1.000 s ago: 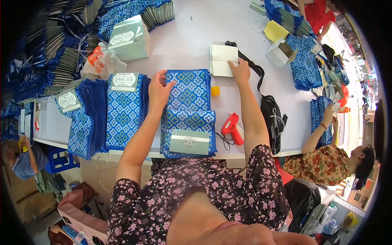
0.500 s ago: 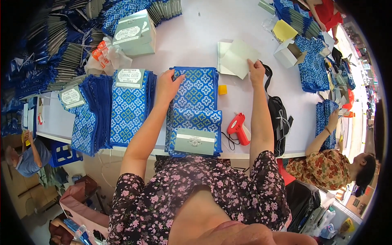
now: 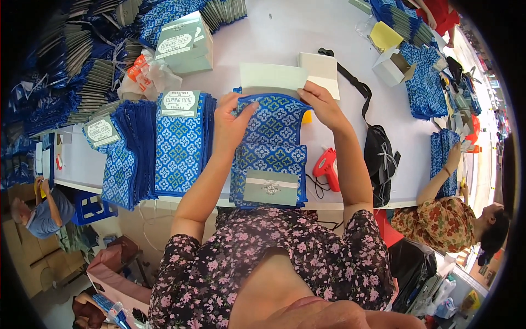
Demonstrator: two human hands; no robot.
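Two hands work at the top edge of a folded blue patterned cloth (image 3: 272,123), which lies on the white table (image 3: 285,33) straight in front of the person, atop a stack of the same cloths (image 3: 268,164). Left hand (image 3: 230,118) pinches the cloth's upper left corner, thumb on top. Right hand (image 3: 323,104) grips a pale green card (image 3: 274,77) by its lower right edge, holding it against the cloth's top edge.

Cloth looks soft, light and limp: likely to sag and slide off its fold unless held at a corner or hem. Card looks thin and stiff, creasable; best held by an edge.

A banded finished pack (image 3: 271,187) sits nearest the body. Red tagging gun (image 3: 329,167) to the right, black bag (image 3: 378,159) beyond it.
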